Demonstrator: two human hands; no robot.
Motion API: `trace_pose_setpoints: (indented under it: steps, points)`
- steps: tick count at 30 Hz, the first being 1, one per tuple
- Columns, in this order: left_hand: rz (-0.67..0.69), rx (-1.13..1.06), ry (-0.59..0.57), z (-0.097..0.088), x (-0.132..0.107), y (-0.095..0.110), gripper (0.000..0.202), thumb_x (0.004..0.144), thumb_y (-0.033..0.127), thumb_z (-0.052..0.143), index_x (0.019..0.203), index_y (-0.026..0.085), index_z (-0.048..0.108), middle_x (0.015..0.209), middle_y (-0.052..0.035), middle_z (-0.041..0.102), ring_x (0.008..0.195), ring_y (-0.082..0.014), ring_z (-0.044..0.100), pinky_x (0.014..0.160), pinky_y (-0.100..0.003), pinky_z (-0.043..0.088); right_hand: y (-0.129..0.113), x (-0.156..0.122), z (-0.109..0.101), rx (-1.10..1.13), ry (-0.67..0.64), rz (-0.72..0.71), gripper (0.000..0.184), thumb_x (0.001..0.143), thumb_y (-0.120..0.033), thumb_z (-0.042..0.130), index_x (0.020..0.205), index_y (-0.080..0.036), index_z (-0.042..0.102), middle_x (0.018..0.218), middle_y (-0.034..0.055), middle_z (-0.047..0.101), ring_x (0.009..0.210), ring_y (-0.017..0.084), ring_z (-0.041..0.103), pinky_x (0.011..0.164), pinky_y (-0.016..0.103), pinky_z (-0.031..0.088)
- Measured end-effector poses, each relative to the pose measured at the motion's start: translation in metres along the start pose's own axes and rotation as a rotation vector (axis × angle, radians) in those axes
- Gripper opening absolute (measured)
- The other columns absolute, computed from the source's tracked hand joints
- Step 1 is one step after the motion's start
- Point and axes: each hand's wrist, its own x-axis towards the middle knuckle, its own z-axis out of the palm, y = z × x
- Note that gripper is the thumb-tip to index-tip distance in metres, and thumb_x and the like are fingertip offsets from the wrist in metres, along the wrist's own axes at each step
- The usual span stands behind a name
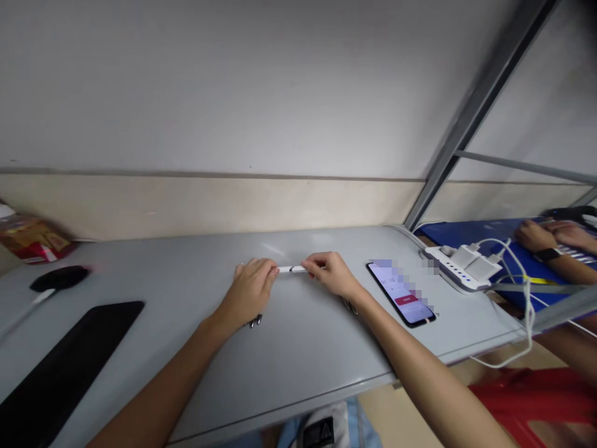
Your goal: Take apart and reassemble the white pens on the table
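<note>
- Black mat (69, 373) lies at left on a grey desk (298, 367).
- The left hand (254, 283), fingers closed, pinches one end of a slim white pen (291, 269).
- The slim white pen spans the gap between the hands, mid-desk.
- The right hand (330, 272) grips its other end, thumb against fingers.
- A lit phone (396, 292) lies near a white power strip (454, 270) at right.
</note>
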Motion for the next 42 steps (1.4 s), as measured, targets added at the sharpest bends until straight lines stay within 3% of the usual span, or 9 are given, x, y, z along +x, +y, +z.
trace_pose_setpoints:
  steps: [4,10,13,17,21,26,32,38,42]
  points:
    - [0.016,0.029,-0.019,0.001,-0.001,0.001,0.023,0.097,0.031,0.033,0.094,0.02,0.053,0.091,-0.0028,0.063,0.088,-0.0193,0.054,0.077,-0.033,0.032,0.001,0.001,-0.004,0.072,0.082,-0.043,0.031,0.073,-0.036,0.071,0.098,-0.019,0.063,0.094,0.003,0.062,0.079,0.013,0.054,0.067,0.023,0.041]
    - [0.032,0.035,-0.034,0.002,-0.001,-0.003,0.022,0.097,0.029,0.032,0.101,0.021,0.052,0.095,-0.0028,0.064,0.088,-0.0192,0.055,0.078,-0.033,0.031,0.007,0.002,-0.007,0.019,-0.029,0.056,0.024,0.084,-0.037,0.055,0.081,-0.015,0.064,0.074,0.0023,0.06,0.066,0.012,0.051,0.061,0.024,0.039]
    - [0.025,0.033,-0.044,0.003,-0.001,-0.005,0.021,0.098,0.03,0.031,0.102,0.022,0.051,0.091,-0.0022,0.064,0.083,-0.0184,0.056,0.077,-0.033,0.03,0.009,0.002,-0.007,0.043,0.054,-0.017,0.032,0.073,-0.029,0.068,0.102,-0.019,0.063,0.096,0.0042,0.063,0.08,0.014,0.055,0.068,0.025,0.041]
    - [0.036,0.035,-0.04,0.005,-0.001,-0.007,0.02,0.098,0.03,0.032,0.1,0.021,0.05,0.093,-0.0026,0.064,0.085,-0.0185,0.056,0.077,-0.033,0.03,0.011,0.002,-0.006,0.057,-0.059,0.08,0.026,0.083,-0.037,0.058,0.093,-0.015,0.065,0.074,0.003,0.061,0.065,0.013,0.052,0.062,0.026,0.04]
    - [0.033,0.046,-0.055,0.005,0.0,-0.006,0.021,0.098,0.03,0.031,0.097,0.021,0.049,0.089,-0.002,0.063,0.082,-0.0182,0.056,0.076,-0.033,0.029,0.011,0.002,-0.006,0.056,0.025,-0.037,0.031,0.072,-0.03,0.07,0.1,-0.019,0.062,0.094,0.0036,0.061,0.079,0.014,0.054,0.067,0.025,0.041]
    - [0.04,0.05,-0.047,0.004,0.0,-0.005,0.022,0.098,0.03,0.031,0.094,0.021,0.05,0.089,-0.0017,0.063,0.083,-0.018,0.054,0.075,-0.032,0.028,0.011,0.002,-0.006,-0.006,-0.06,0.014,0.022,0.085,-0.035,0.056,0.086,-0.016,0.067,0.072,0.0019,0.06,0.066,0.013,0.052,0.062,0.025,0.039]
    - [0.042,0.037,-0.028,0.005,-0.001,-0.004,0.028,0.099,0.03,0.028,0.088,0.02,0.052,0.084,-0.0021,0.061,0.081,-0.018,0.051,0.073,-0.032,0.027,0.007,0.001,-0.003,-0.03,-0.017,-0.078,0.025,0.079,-0.029,0.066,0.102,-0.019,0.066,0.092,0.0041,0.066,0.079,0.014,0.058,0.069,0.026,0.042]
    - [0.012,0.032,-0.007,0.007,-0.001,-0.004,0.034,0.098,0.032,0.027,0.079,0.02,0.052,0.077,-0.0019,0.061,0.079,-0.019,0.048,0.073,-0.032,0.029,0.009,0.002,-0.004,-0.275,0.07,-0.233,0.015,0.078,-0.012,0.064,0.09,-0.019,0.069,0.087,0.0039,0.066,0.078,0.015,0.057,0.07,0.026,0.041]
    - [-0.04,-0.004,0.006,0.003,0.0,-0.005,0.03,0.097,0.034,0.031,0.093,0.022,0.058,0.082,-0.0009,0.064,0.085,-0.0199,0.051,0.077,-0.033,0.031,0.015,0.003,-0.011,-0.404,0.11,-0.254,0.021,0.078,-0.007,0.063,0.093,-0.02,0.069,0.088,0.0044,0.066,0.081,0.016,0.058,0.073,0.027,0.042]
